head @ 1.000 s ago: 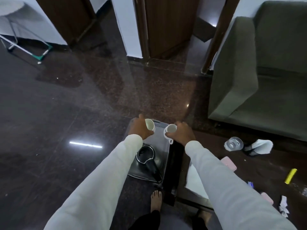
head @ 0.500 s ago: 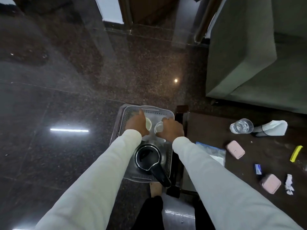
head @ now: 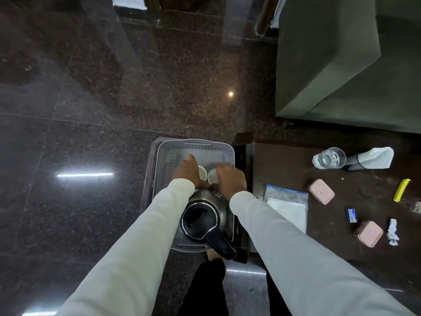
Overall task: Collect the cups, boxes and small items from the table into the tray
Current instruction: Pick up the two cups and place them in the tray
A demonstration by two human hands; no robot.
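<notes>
A grey perforated tray (head: 196, 143) sits left of the dark table (head: 284, 169). My left hand (head: 188, 171) holds a white cup (head: 202, 174) low inside the tray, and my right hand (head: 232, 179) holds a second white cup (head: 213, 176) beside it. A steel kettle (head: 201, 216) with a black lid and handle stands in the tray's near half. On the table lie a glass (head: 329, 158), two pink boxes (head: 320, 194) (head: 369, 233), a yellow item (head: 402, 189), a small blue packet (head: 351, 215) and a crumpled white scrap (head: 393, 231).
A clear plastic bag with white paper (head: 288, 206) lies at the table's left edge. A dark bottle wrapped in white cloth (head: 371, 158) lies beside the glass. A green sofa (head: 341, 65) stands behind the table. Polished dark floor spreads to the left.
Both hands have lowered the two cups down into the tray, just beyond the kettle. My head has tilted downward, so more of the table shows.
</notes>
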